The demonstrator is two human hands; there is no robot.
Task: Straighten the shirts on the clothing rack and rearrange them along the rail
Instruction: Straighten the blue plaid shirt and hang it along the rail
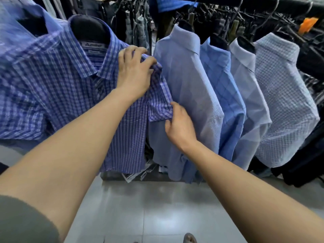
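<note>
A blue checked shirt (70, 85) hangs left of centre. The left hand (135, 72) grips its right-side shoulder. Directly below, the right hand (180, 128) pinches the sleeve (158, 109), which hangs vertically.

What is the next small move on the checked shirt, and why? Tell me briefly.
Probably tug the sleeve down and smooth it flat. The left hand grips the checked shirt at the shoulder, the right hand pinches the sleeve hem, and the sleeve looks creased where it lies against the pale blue shirt beside it.
</note>
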